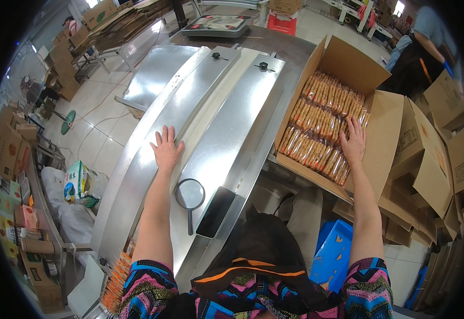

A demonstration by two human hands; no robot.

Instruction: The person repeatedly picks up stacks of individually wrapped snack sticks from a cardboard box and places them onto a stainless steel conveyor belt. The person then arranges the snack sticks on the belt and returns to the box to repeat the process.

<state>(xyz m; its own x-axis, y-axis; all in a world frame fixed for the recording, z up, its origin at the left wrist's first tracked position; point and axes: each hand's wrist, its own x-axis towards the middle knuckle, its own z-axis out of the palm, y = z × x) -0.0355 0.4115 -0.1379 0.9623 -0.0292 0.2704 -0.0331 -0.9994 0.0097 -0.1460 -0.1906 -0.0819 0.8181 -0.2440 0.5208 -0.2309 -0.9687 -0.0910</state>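
My left hand point(167, 148) lies with spread fingers on the steel side plate point(200, 89) of a conveyor, beside its pale belt point(216, 99), holding nothing. My right hand point(353, 139) rests, fingers slightly apart, on rows of clear-wrapped snack packs point(315, 149) in an open cardboard carton point(387, 119). Several rows of these packs stand on edge inside it; whether the fingers grip one cannot be told. Between my forearms, a magnifying glass point(190, 194) and a black smartphone point(216, 212) lie on the conveyor's near steel plate point(232, 131).
Folded cartons point(427, 159) are piled at the right, near a co-worker point(431, 40). A blue crate point(331, 255) sits low by my right arm. Orange bristles point(116, 279) stand at the conveyor's lower left end. A scale-like platform point(217, 24) lies beyond the conveyor; sacks point(82, 185) are at left.
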